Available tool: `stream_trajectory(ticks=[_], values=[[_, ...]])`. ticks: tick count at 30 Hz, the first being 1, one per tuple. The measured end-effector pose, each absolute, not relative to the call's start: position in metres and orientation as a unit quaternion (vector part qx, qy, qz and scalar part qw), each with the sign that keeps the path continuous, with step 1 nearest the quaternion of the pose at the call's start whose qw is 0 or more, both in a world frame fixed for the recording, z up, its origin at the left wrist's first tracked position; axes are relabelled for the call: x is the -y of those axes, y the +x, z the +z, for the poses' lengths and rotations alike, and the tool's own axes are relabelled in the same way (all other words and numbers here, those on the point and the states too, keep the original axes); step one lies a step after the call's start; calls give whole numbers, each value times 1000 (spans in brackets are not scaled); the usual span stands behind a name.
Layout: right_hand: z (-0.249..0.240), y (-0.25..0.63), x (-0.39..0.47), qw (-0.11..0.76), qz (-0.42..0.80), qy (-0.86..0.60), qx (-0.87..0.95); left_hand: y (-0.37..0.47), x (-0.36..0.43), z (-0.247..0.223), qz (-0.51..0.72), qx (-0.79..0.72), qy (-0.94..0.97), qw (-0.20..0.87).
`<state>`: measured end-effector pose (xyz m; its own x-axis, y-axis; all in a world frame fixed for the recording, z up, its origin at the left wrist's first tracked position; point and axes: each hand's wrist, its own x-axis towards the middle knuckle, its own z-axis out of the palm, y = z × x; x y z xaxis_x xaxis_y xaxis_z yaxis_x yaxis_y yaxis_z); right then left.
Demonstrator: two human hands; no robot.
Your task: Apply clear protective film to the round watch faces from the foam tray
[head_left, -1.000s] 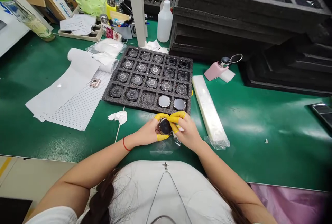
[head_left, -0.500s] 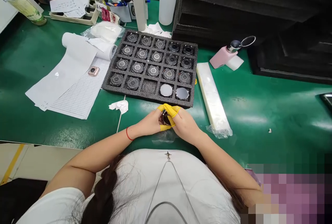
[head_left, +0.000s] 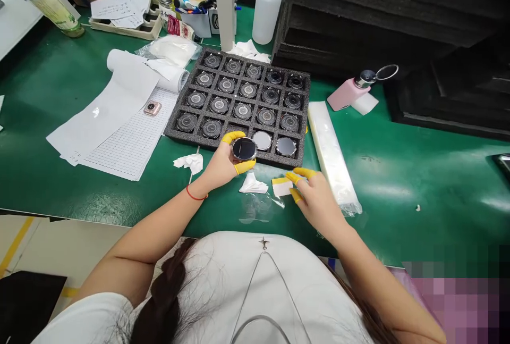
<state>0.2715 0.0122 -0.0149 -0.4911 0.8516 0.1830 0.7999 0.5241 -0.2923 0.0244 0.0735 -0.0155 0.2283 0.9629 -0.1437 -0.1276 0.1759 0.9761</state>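
My left hand (head_left: 225, 163), with yellow finger cots on its fingertips, grips a round watch case (head_left: 244, 148) by the rim, its dark glass facing up. The watch is over the front edge of a black foam tray (head_left: 235, 149), where rows of similar round watches sit in square pockets. My right hand (head_left: 316, 200), also in yellow finger cots, is open with fingers apart. Its fingertips are close to a small white pad with a yellow edge (head_left: 282, 186); whether they touch it I cannot tell. A crumpled white wipe (head_left: 254, 183) and pieces of clear film (head_left: 257, 207) lie between my hands.
Right of the tray lies a long stack of clear plastic bags (head_left: 332, 158). Farther back are a pink pump bottle (head_left: 346, 94), a white bottle (head_left: 266, 9) and black foam stacks (head_left: 358, 30). Left, papers (head_left: 123, 136) hold a small rose-coloured watch case (head_left: 152, 108).
My hands have parted. The left one has carried the watch forward to the tray's edge; the right one has let go and moved right, beside the pad. The wipe and pad are now uncovered.
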Motion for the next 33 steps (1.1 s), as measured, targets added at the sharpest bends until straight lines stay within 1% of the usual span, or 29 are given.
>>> stream_trajectory(ticks=[2, 4, 7, 9, 11, 13, 14, 15, 16, 18, 21, 27, 33], values=[[-15, 249, -22, 157, 117, -399, 896, 28, -68, -19, 412, -430, 492, 635], [-19, 224, -32, 116, 156, -318, 928, 30, -61, -22, 392, -431, 526, 619], [-30, 205, -40, 91, 148, -297, 939, 28, -57, -26, 377, -449, 570, 576], [-31, 208, -40, 103, 147, -294, 939, 26, -57, -27, 369, -451, 579, 571], [-23, 220, -38, 164, 170, -293, 926, 27, -58, -26, 360, -450, 585, 571], [-10, 233, -38, 272, 175, -331, 887, 30, -58, -23, 346, -449, 596, 568], [-4, 237, -39, 320, 158, -361, 862, 33, -57, -22, 338, -448, 604, 567], [0, 240, -41, 349, 129, -389, 843, 36, -55, -21, 329, -444, 611, 567], [2, 240, -43, 358, 96, -412, 832, 39, -54, -21, 317, -439, 618, 570], [-1, 237, -45, 335, 46, -438, 833, 44, -49, -22, 293, -425, 630, 580], [-14, 229, -41, 306, 20, -441, 844, 46, -44, -25, 274, -415, 643, 582], [-19, 222, -23, 302, 5, -376, 876, 38, -44, -29, 277, -442, 634, 571], [-20, 224, -32, 320, 12, -439, 840, 42, -42, -21, 269, -420, 630, 596]])
